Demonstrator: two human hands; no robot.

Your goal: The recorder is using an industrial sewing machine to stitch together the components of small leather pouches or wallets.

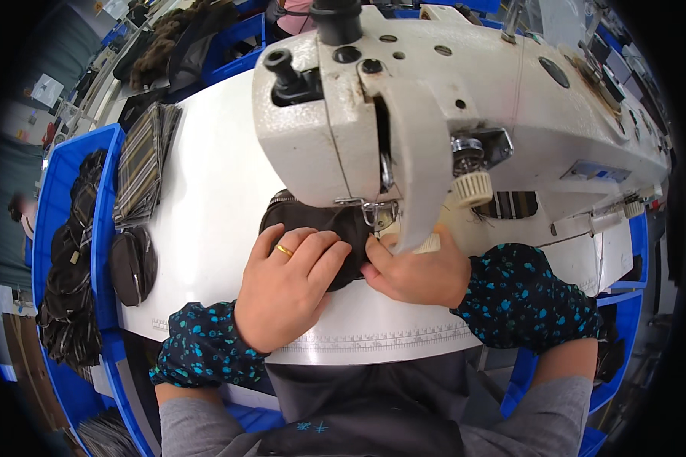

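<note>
Near the front edge of the white table (206,198), under the sewing machine (434,114), a small dark brown pouch (312,225) lies flat, the left hand (286,286) spread wide on it, the right hand (419,270) pinching its edge.

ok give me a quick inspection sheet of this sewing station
surface: white table, ruler strip along front edge
job's things: dark fabric piece under the sewing machine head
clutter: striped fabric stack, round dark pieces, blue bin of dark pieces
grips: left hand flat on the fabric; right hand pinching its edge by the needle
cables: nothing seen
surroundings: more blue bins, another person at far left
</note>
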